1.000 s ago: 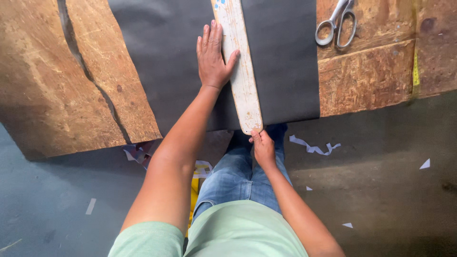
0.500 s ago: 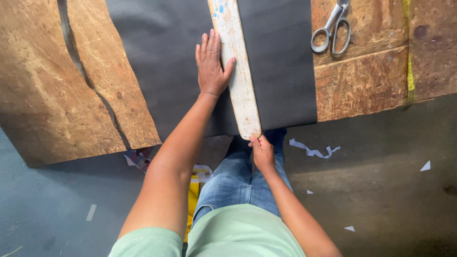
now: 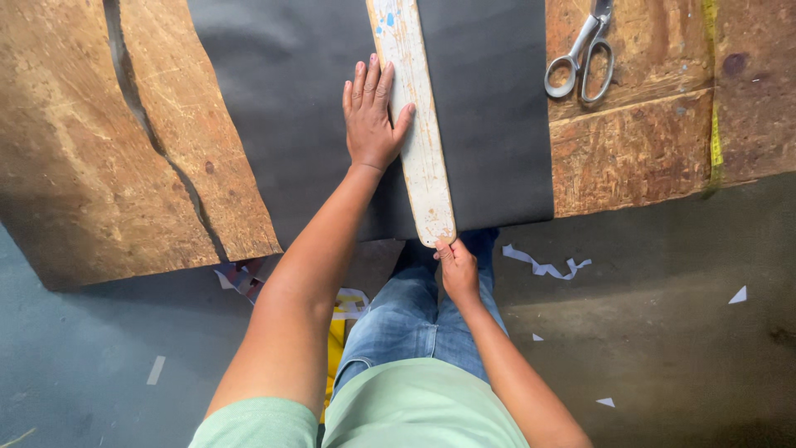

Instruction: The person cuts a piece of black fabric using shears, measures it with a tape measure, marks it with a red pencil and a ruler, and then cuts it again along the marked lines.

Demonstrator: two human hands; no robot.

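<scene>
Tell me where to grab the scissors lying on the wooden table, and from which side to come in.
Take the scissors by the two finger loops, which point toward the person at the table's near side. Come in from the right, over the bare wood of the table; the blades run up and away out of view, and nothing covers the loops. The right hand is probably nearer than the left hand.

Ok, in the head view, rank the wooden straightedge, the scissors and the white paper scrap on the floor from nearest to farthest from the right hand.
1. Straightedge: the right hand touches its near end at the table edge.
2. Paper scrap: on the floor, just to the hand's right.
3. Scissors: up on the wooden table, far right of the dark sheet.
</scene>
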